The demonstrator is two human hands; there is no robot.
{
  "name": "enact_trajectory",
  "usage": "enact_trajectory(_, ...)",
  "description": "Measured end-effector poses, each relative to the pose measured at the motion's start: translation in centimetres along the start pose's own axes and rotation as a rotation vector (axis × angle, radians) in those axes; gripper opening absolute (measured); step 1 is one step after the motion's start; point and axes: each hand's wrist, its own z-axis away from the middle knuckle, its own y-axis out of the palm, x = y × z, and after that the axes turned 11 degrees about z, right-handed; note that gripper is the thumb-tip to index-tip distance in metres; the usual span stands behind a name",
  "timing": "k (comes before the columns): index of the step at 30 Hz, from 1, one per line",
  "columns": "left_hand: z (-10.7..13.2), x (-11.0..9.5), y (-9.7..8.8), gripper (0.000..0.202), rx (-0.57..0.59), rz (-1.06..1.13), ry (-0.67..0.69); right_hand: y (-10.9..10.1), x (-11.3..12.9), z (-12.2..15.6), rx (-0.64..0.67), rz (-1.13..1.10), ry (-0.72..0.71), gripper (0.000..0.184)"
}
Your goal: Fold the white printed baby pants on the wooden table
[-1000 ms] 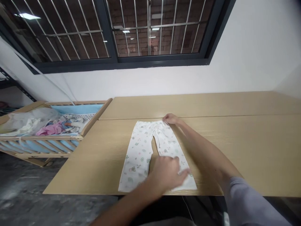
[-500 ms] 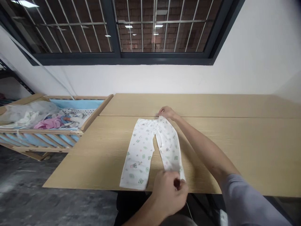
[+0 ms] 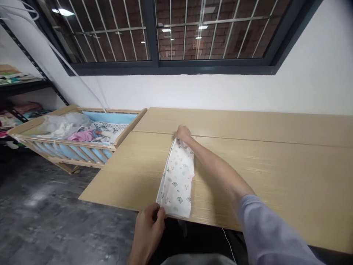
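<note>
Baby pants [image 3: 176, 180] lie folded lengthwise into a narrow strip on the wooden table [image 3: 270, 173], running from near its front edge up to the seam between its boards. My right hand [image 3: 183, 133] is closed in a pinch on the waistband at the far end, and my left hand [image 3: 147, 228] grips the cuffs at the near end. Just left of the table stands a wooden crib [image 3: 63, 141] holding a heap of clothes [image 3: 82, 136].
</note>
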Motion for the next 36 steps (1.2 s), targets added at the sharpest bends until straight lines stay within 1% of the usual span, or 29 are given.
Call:
enact_trajectory(2,0.1,0.5,-0.1,0.040,-0.044,-0.156,0.021,0.5,0.6,0.3,0.013,0.021,-0.012,0.022)
enact_trajectory(3,0.3,0.5,-0.1,0.038,-0.086,-0.257,0.026,0.6,0.7,0.5,0.017,0.029,-0.020,0.021)
enact_trajectory(5,0.8,0.5,-0.2,0.034,-0.220,-0.451,0.060,0.5,0.7,1.2,0.003,0.038,-0.045,0.025)
enact_trajectory(6,1.1,0.4,-0.1,0.030,-0.299,-0.520,0.119,0.3,0.6,1.8,-0.021,0.042,-0.080,0.029)
enact_trajectory(7,1.4,0.3,0.1,0.026,-0.369,-0.560,0.214,0.1,0.6,2.6,-0.050,0.044,-0.141,0.034)
enact_trajectory(8,1.8,0.1,0.4,0.020,-0.419,-0.572,0.331,-0.1,0.5,3.6,-0.076,0.042,-0.228,0.038)
enact_trajectory(9,2.1,0.0,1.0,0.015,-0.444,-0.563,0.455,-0.2,0.4,4.9,-0.088,0.035,-0.336,0.042)
enact_trajectory(10,2.5,-0.1,1.7,0.019,-0.444,-0.548,0.568,-0.4,0.3,6.4,-0.080,0.023,-0.456,0.047)
enact_trajectory(11,2.8,-0.1,2.5,0.030,-0.422,-0.537,0.655,-0.5,0.3,8.1,-0.048,0.009,-0.579,0.051)
enact_trajectory(13,3.3,0.2,4.3,0.051,-0.343,-0.552,0.753,-0.6,0.2,12.0,0.071,-0.013,-0.796,0.061)
enact_trajectory(14,3.4,0.6,5.1,0.057,-0.310,-0.573,0.780,-0.6,0.0,14.0,0.138,-0.011,-0.890,0.065)
enact_trajectory(15,3.4,1.1,5.7,0.060,-0.289,-0.603,0.794,-0.5,-0.2,15.9,0.205,-0.005,-0.973,0.067)
enact_trajectory(17,3.3,2.5,6.5,0.063,-0.297,-0.661,0.779,0.1,-0.7,18.9,0.307,-0.005,-1.117,0.067)
enact_trajectory(19,3.2,3.9,6.9,0.064,-0.327,-0.705,0.756,1.0,-1.4,20.6,0.350,-0.013,-1.208,0.065)
enact_trajectory(20,3.1,4.4,6.9,0.066,-0.336,-0.722,0.741,1.5,-1.8,20.8,0.351,-0.010,-1.230,0.065)
enact_trajectory(22,3.2,4.9,7.0,0.069,-0.333,-0.743,0.728,2.4,-2.3,20.1,0.330,0.011,-1.225,0.065)
enact_trajectory(24,3.5,4.9,7.2,0.072,-0.322,-0.737,0.698,3.2,-2.8,18.0,0.301,0.043,-1.182,0.067)
enact_trajectory(26,3.7,4.6,7.5,0.072,-0.315,-0.716,0.673,3.7,-3.3,14.8,0.268,0.082,-1.103,0.067)
enact_trajectory(28,3.8,4.4,7.7,0.071,-0.322,-0.696,0.656,4.0,-4.0,11.1,0.237,0.134,-1.002,0.068)
enact_trajectory(32,3.6,4.6,7.6,0.069,-0.331,-0.683,0.676,4.1,-5.7,4.0,0.155,0.220,-0.815,0.070)
enact_trajectory(34,3.5,4.8,7.4,0.070,-0.325,-0.697,0.705,4.1,-6.4,1.7,0.120,0.252,-0.773,0.067)
enact_trajectory(36,3.4,4.7,7.2,0.071,-0.307,-0.714,0.738,4.0,-6.6,0.6,0.101,0.281,-0.764,0.065)
